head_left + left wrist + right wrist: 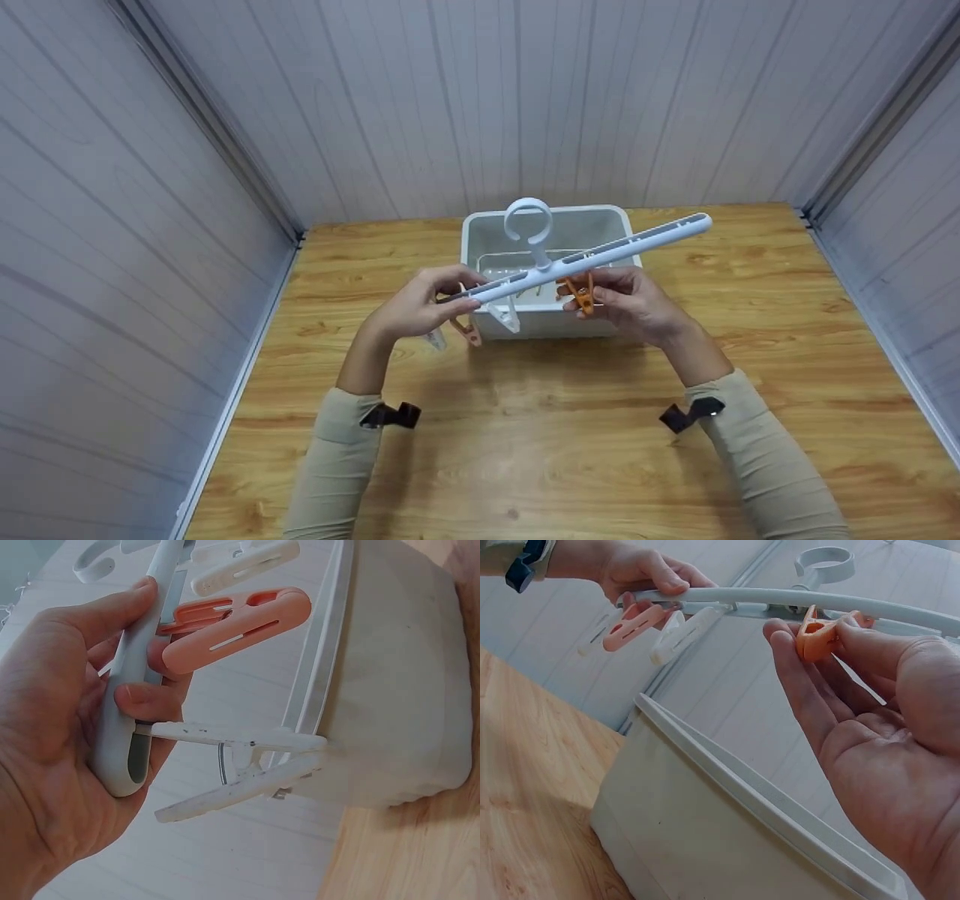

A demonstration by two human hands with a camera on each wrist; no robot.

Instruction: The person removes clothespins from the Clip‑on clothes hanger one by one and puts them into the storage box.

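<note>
A long white clip hanger bar (585, 259) with a round hook (528, 222) is held over a white plastic bin (491, 225). My left hand (424, 304) grips the bar's left end (124, 712), where an orange clip (232, 630) and a white clip (240, 765) hang. My right hand (630, 300) pinches another orange clip (581, 292) under the bar's middle; in the right wrist view that clip (817, 637) sits between thumb and fingertips.
The bin (705, 832) stands on a wooden table (570, 435) near the back wall. Pale panel walls close in on the left, back and right. Both forearms wear beige sleeves with black wrist straps.
</note>
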